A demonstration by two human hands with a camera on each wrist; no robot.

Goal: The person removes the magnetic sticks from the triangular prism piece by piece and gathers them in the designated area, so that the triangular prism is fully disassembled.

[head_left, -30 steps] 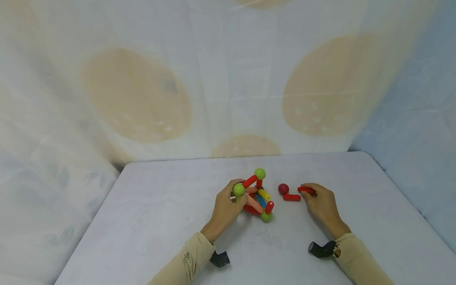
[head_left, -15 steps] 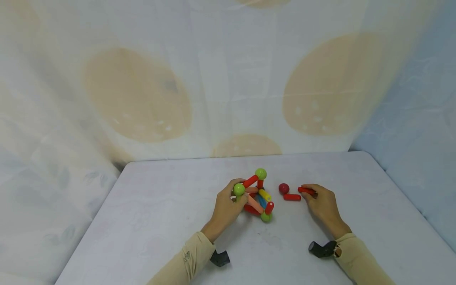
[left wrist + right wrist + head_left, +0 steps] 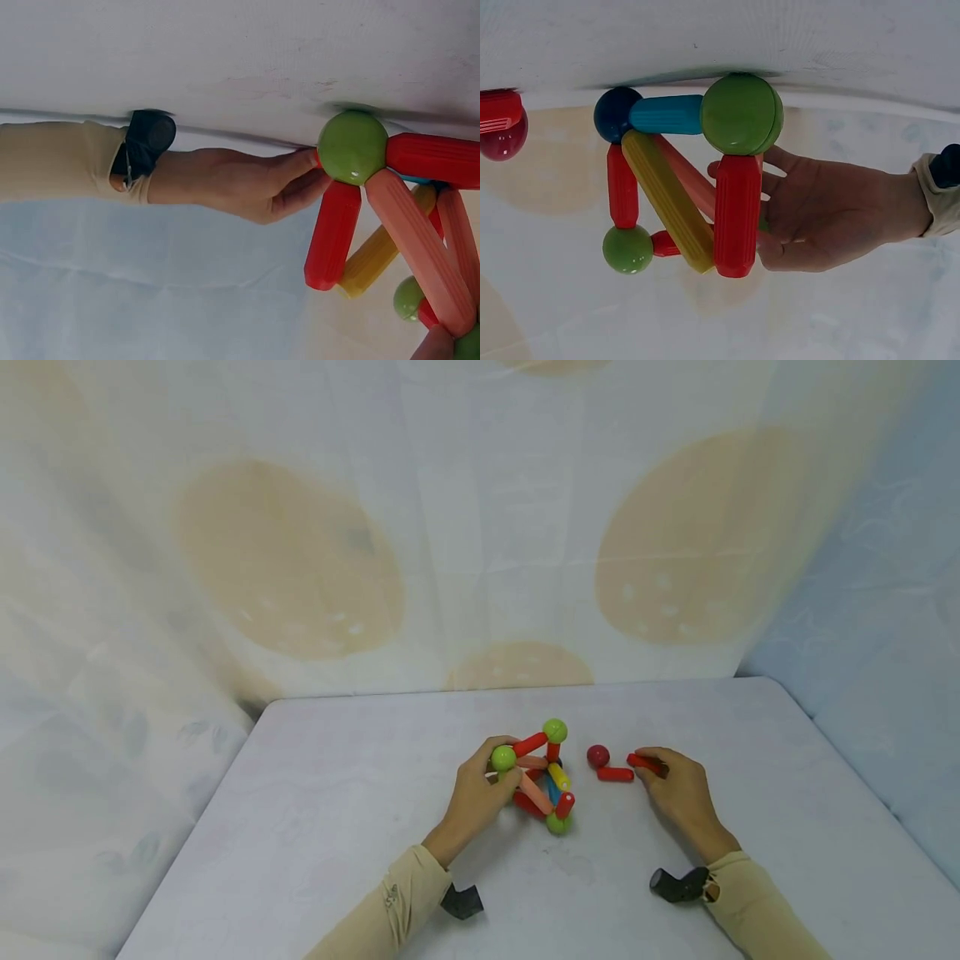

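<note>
A small frame of coloured sticks and balls point(image 3: 542, 777) stands on the table point(image 3: 337, 793). My left hand point(image 3: 501, 774) grips it from the left, fingers curled round a green ball point(image 3: 503, 758) at its near-left corner. A second green ball point(image 3: 555, 730) tops the frame, and a third point(image 3: 557, 823) sits at its front foot. In the right wrist view the left hand point(image 3: 832, 217) lies behind the frame point(image 3: 682, 187). My right hand point(image 3: 651, 768) pinches a red stick point(image 3: 643, 762) lying on the table to the right.
A dark red ball point(image 3: 597, 756) and a loose red stick point(image 3: 616, 773) lie between the frame and the right hand. Patterned cloth hangs behind the table and at both sides. A black strap point(image 3: 678, 885) sits on each wrist.
The frame has tipped a little: its top green ball shifted right and down, and the front green ball slid nearer. The right hand has stayed put.
</note>
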